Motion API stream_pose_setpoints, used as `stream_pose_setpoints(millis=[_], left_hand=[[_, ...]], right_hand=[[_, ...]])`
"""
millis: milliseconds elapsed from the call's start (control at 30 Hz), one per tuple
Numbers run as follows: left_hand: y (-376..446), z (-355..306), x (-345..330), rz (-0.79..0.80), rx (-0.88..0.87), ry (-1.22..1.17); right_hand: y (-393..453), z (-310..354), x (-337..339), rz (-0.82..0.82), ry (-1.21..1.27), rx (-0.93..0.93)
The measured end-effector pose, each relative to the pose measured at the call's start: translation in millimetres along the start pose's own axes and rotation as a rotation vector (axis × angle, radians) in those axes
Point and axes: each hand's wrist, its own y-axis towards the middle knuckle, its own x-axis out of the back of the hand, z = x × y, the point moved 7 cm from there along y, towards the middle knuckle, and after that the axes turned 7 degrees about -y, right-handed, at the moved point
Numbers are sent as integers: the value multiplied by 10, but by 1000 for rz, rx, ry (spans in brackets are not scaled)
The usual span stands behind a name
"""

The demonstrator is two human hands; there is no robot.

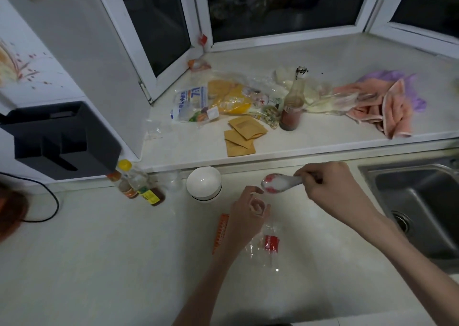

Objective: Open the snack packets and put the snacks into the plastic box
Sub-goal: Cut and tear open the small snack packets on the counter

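Nearest thing: the clear packet point(267, 245) with a red label lay flat on the bench point(99, 263), just below the left hand point(244, 217).
Left hand: its grip was curled round a small clear container point(258, 207), probably the plastic box, holding it upright on the bench, likely to steady it for filling.
Right hand: the right hand point(330, 186) pinched the handle of a white spoon point(282, 182) with fingers closed on it; the bowl, carrying white contents and red marks, sat just above and beside the container's mouth, apparently for tipping in.
Orange strip: an orange strip point(221, 233), perhaps a torn packet, lay just left of the left hand.
White bowl: an upturned white bowl point(204, 183) stood near the container, up and to the left.
Edges: the sink point(417, 201) opened to the right of the container, beyond the right forearm; the raised sill point(323, 136) ran behind it.
Open room: bare bench stretched left of the container and toward the camera.
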Motion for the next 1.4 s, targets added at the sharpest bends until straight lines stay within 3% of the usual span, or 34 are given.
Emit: stream_pose_setpoints(millis=[167,333,567,733,900,1133,1267,1400], left_hand=[[93,-46,42,-40,-38,-105],[15,236,-69,-6,288,-370],[-62,378,-121,64,457,-461],[-166,507,-408,124,654,-699],[-247,713,-1002,264,798,-609],[-569,924,-2000,629,931,-423],[-638,966,-2283,769,882,-269],[-624,958,-2446,913,658,-143]], right_hand=[[-57,-360,87,-93,285,-135],[-87,-623,-33,-45,691,-300],[-131,-866,-261,-51,800,-357],[-185,-1074,-377,-37,842,-397],[-366,-1434,-410,-78,839,-495],[-817,-2029,-401,-171,825,-677],[-1058,-2278,-396,-218,808,-775],[-1216,-2423,-429,-233,783,-833]])
